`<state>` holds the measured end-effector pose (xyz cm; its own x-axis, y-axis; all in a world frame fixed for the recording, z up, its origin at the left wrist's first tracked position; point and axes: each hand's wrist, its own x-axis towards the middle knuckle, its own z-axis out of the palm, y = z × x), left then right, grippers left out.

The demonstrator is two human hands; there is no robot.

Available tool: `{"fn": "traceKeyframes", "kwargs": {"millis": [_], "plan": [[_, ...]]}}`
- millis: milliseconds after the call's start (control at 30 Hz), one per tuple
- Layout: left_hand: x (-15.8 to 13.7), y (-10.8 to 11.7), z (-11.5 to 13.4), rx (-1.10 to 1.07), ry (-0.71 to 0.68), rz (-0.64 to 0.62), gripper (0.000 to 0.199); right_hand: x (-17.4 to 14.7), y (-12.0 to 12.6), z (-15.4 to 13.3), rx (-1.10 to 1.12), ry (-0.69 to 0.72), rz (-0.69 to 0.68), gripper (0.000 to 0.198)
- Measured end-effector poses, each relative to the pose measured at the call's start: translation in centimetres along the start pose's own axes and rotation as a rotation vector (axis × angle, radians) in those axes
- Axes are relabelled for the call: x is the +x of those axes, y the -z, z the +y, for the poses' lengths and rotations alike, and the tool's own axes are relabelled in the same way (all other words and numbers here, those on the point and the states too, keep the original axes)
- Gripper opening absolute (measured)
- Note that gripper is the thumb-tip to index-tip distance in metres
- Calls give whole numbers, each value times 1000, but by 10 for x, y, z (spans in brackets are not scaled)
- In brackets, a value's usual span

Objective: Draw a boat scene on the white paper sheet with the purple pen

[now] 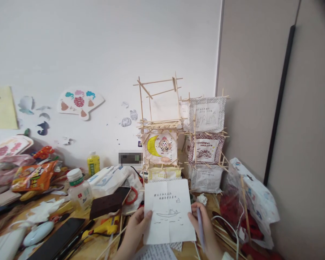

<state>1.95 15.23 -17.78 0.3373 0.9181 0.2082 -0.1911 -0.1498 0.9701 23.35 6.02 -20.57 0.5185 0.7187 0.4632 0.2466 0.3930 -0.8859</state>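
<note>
Between my hands a sheet of white paper (168, 202) stands tilted toward me, creased by folds, with two lines of handwriting above a line drawing of a boat on water. My left hand (138, 223) grips its left edge, thumb in front. On the right edge my right hand (202, 220) pinches the sheet, and a light purple pen (200, 227) is tucked among the same fingers. Just behind the sheet rises a stick-frame tower (160, 144) with a moon-and-figure picture panel. A second tower (207, 144) with drawn paper panels stands to its right.
At left lie a yellow glue gun (101, 230), a black phone (58, 238), a dark brown box (105, 206) and a clear bottle (79, 189). An orange snack bag (34, 176) sits farther left. Plastic-wrapped packages (256, 195) and a white cable (234, 231) are at right, beside the cabinet (260, 90).
</note>
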Motion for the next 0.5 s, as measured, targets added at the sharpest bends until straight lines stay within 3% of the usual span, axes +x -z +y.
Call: {"fn": "traceKeyframes", "kwargs": {"millis": [267, 433, 500], "plan": [[-1, 0, 0, -37, 14, -40, 56, 1, 5, -7, -33, 41, 18, 23], [-15, 4, 7, -89, 98, -6, 53, -5, 13, -25, -32, 8, -168, 19], [-18, 6, 12, -164, 160, -64, 52, -8, 16, -30, -14, -11, -256, 17]]}}
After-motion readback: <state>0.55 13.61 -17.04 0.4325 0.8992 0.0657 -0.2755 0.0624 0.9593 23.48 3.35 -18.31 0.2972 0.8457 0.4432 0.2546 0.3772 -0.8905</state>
